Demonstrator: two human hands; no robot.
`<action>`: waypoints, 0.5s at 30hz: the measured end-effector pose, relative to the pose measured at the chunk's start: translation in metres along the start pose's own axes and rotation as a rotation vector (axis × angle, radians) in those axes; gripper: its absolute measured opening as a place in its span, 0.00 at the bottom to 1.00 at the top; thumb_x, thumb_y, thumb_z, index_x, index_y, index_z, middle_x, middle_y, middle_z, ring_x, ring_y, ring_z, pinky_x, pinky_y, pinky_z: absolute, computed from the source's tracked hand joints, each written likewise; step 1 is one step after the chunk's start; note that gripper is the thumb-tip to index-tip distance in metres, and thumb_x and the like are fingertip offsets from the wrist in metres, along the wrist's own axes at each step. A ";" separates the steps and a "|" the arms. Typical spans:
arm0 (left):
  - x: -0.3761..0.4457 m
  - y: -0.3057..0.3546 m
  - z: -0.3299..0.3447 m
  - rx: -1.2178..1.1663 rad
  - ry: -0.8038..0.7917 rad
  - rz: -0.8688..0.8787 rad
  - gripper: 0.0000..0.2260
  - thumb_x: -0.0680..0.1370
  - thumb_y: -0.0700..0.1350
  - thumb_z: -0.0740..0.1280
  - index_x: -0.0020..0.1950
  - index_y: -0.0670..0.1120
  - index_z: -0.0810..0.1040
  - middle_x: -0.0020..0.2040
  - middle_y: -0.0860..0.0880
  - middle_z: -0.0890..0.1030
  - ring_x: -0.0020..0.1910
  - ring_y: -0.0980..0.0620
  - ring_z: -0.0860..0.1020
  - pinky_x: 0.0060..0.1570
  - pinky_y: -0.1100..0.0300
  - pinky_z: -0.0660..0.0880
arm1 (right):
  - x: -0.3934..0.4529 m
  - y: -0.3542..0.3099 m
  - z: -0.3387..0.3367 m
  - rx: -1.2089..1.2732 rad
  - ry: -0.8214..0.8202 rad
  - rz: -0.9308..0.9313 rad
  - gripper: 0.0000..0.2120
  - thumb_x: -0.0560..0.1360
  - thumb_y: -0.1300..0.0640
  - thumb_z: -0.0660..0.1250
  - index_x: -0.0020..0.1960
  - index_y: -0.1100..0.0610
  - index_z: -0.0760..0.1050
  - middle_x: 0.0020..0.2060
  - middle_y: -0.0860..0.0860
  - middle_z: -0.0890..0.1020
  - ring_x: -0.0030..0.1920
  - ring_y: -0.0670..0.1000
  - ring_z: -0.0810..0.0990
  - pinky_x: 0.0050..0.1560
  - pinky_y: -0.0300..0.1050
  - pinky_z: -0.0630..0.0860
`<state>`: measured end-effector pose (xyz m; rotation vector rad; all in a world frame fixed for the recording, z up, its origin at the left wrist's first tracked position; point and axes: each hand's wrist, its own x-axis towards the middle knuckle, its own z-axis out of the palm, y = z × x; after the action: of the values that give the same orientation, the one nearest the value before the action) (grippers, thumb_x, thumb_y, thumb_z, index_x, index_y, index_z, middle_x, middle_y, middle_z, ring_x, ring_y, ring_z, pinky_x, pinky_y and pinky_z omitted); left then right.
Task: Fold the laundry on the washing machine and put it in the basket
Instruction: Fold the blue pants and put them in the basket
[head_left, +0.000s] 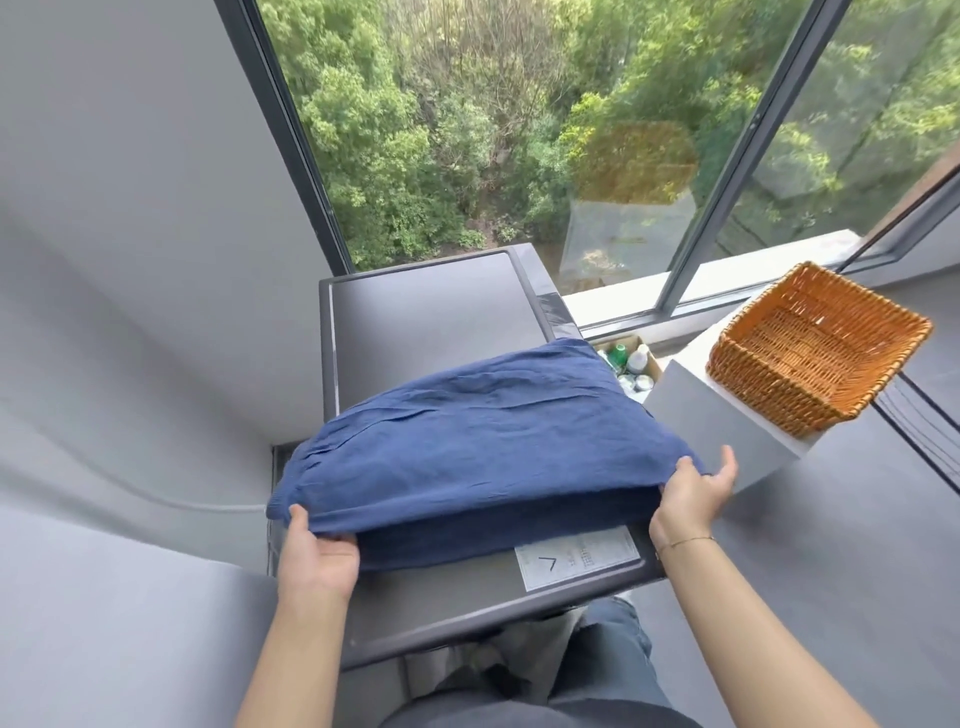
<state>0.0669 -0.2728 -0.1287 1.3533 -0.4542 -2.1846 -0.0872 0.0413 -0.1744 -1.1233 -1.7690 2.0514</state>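
Two hands lift the near edge of a blue cloth to fold it.

The blue cloth (467, 441) lies on top of the washing machine (426, 306), a flat grey surface. The left hand (317, 551) pinches the cloth's near left corner. The right hand (691, 493) holds the near right corner with some fingers spread out. Holding both corners likely helps the fold stay even. The basket (815, 348) waits on a white box (727, 431) to the right, with nothing inside. A big window (493, 130) shows green trees.
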 end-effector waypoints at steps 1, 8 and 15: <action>0.002 -0.002 -0.005 0.000 0.026 -0.004 0.10 0.84 0.46 0.56 0.56 0.49 0.76 0.60 0.52 0.79 0.56 0.53 0.79 0.53 0.61 0.75 | -0.007 0.000 -0.004 -0.004 0.006 0.020 0.33 0.70 0.62 0.60 0.74 0.51 0.59 0.69 0.59 0.68 0.58 0.54 0.73 0.59 0.47 0.71; -0.001 -0.020 -0.029 0.054 0.161 0.026 0.10 0.83 0.40 0.55 0.46 0.49 0.73 0.67 0.48 0.74 0.64 0.49 0.74 0.57 0.56 0.72 | -0.047 -0.014 -0.006 -0.333 0.135 -0.176 0.30 0.74 0.65 0.64 0.73 0.61 0.58 0.72 0.60 0.57 0.67 0.61 0.63 0.66 0.50 0.61; -0.007 -0.011 -0.019 0.032 0.021 -0.030 0.08 0.82 0.45 0.58 0.57 0.47 0.75 0.63 0.48 0.77 0.62 0.48 0.76 0.58 0.54 0.73 | -0.085 0.016 0.004 -0.908 -0.840 -0.735 0.23 0.76 0.57 0.63 0.70 0.57 0.69 0.73 0.51 0.65 0.74 0.51 0.59 0.73 0.43 0.52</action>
<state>0.0834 -0.2603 -0.1376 1.4077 -0.4656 -2.1941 -0.0268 -0.0173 -0.1545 0.4609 -3.0036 1.2734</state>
